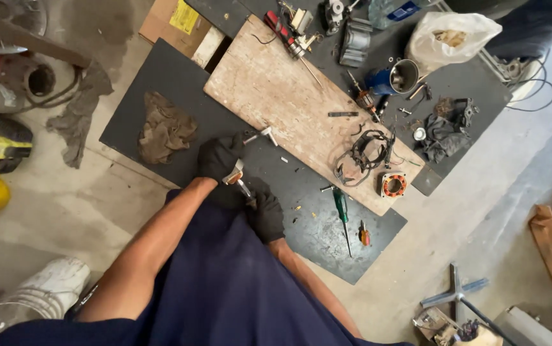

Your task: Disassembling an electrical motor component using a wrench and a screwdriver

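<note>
Black floor mat (160,83) lay underneath; both gloved hands, left (219,157) and right (267,211), gripped a small metal part (237,179), probably stiff, light, best held by its body.

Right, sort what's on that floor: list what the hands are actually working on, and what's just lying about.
In hand:
left hand, gloved, on a small metal part
right hand, gloved, gripping the same piece low down

Lying about:
green screwdriver
brown rag
wooden board
orange-wound coil ring
blue cup
white bag
</note>
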